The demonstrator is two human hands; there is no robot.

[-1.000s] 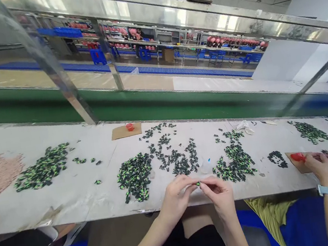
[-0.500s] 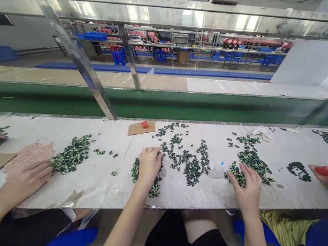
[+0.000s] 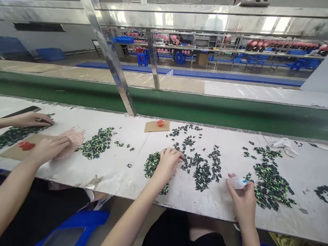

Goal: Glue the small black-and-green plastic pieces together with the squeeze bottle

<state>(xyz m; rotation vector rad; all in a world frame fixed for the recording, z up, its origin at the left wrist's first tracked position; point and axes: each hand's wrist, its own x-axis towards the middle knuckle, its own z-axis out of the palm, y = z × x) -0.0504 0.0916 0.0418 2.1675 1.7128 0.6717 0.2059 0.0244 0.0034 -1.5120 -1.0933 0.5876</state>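
Bottle [image 3: 237, 182] pinched in right hand [image 3: 243, 199], probably light and squeezable, best held mid-body; left hand [image 3: 170, 163] at dark pieces [image 3: 202, 174], grip unclear.

The right fingers [image 3: 231, 189] hold a small translucent bottle [image 3: 236, 182].

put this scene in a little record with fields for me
left hand: at a green-and-black pile, beside loose dark pieces; grip hidden
right hand: holding a translucent bottle with a blue tip
right of bottle: second green-and-black pile
beyond left hand: red cup on cardboard
far left: co-worker's hand at pink pile
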